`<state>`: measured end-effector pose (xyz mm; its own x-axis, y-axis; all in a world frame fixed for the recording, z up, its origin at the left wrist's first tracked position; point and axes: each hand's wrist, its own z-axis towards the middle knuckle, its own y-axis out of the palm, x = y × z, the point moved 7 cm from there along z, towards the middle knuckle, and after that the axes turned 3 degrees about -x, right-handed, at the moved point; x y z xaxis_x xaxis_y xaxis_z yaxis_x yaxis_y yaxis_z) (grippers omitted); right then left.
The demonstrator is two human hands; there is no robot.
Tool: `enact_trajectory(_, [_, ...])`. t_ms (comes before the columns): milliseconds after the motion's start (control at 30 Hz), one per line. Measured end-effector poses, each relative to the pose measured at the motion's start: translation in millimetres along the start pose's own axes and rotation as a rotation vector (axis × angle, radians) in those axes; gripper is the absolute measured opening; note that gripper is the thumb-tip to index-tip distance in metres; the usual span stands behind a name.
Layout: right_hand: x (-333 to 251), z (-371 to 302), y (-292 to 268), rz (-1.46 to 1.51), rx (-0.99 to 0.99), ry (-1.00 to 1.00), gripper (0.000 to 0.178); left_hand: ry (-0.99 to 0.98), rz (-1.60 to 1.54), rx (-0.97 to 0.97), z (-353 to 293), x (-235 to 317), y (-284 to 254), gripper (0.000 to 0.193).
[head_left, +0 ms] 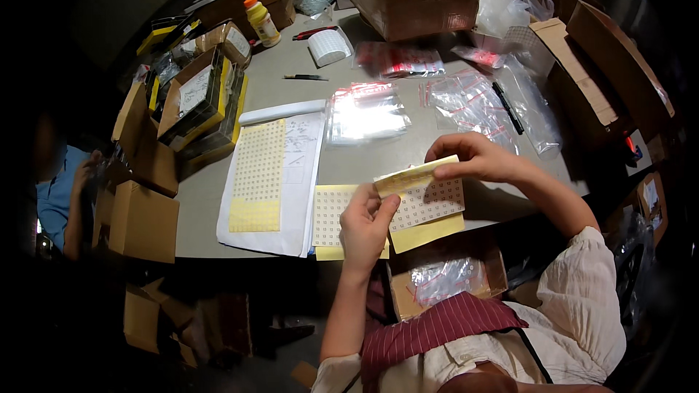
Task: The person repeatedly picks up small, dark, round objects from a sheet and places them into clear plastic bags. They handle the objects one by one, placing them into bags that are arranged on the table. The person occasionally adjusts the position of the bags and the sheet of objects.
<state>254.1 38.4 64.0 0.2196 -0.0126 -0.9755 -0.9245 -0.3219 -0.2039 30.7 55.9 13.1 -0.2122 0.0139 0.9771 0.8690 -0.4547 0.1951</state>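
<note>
Head view: my left hand point(368, 224) and right hand point(472, 159) pinch a label sheet point(431, 202), far edge curled over, most rows apparently unused, clear bags point(368, 116) lying farther off.

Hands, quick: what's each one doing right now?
Left hand: closed, thumb and fingers at the left edge of the label sheet.
Right hand: closed, pinching the same sheet's folded-over top edge.
</note>
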Motion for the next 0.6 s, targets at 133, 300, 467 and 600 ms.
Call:
enact_trajectory(133, [-4, -8, 11, -0.119, 0.107, -0.088, 0.024, 0.043, -0.004, 0.003, 1, -2, 1, 0.025])
enact_trajectory(300, [-13, -20, 20, -0.232, 0.171, -0.195, 0.033, 0.037, 0.068, -0.025, 5, 11, 4, 0.018])
enact_trajectory(467, [-29, -17, 32, -0.374, 0.128, -0.288, 0.036, 0.026, 0.086, -0.012, 3, 5, 1, 0.014])
enact_trajectory(600, [-37, -15, 37, -0.463, 0.147, -0.316, 0.034, 0.034, 0.084, -0.055, 3, 7, 3, 0.018])
